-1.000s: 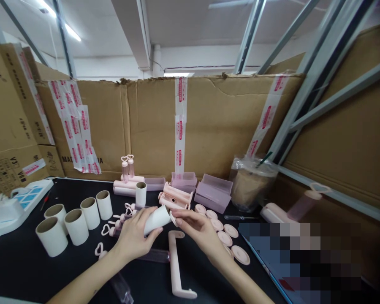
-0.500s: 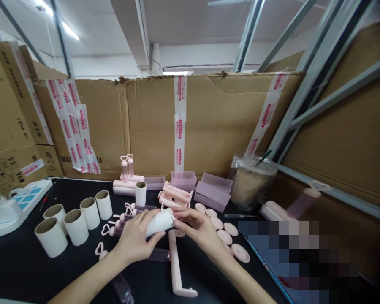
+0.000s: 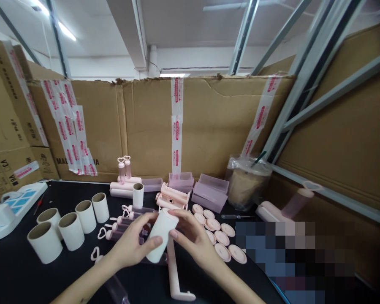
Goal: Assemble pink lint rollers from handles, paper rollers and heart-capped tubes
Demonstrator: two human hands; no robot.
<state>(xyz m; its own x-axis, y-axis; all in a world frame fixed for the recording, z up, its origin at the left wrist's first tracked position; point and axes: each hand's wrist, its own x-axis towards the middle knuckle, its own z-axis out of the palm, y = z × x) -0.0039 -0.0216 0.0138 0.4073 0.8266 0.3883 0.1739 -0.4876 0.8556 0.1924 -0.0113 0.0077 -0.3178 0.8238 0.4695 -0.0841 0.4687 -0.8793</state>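
Above the black table (image 3: 14,280), left hand (image 3: 133,244) and right hand (image 3: 194,238) holding 1 white tube (image 3: 162,237), pink bracket (image 3: 174,276) partly hidden

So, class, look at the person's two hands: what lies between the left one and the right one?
In the head view, a white tube is between them, tilted, with the left hand and right hand both touching it.

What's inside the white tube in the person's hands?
A pale pink disc sits on the upper end of the white tube, hiding the inside. The lower end faces away, so any contents cannot be seen.
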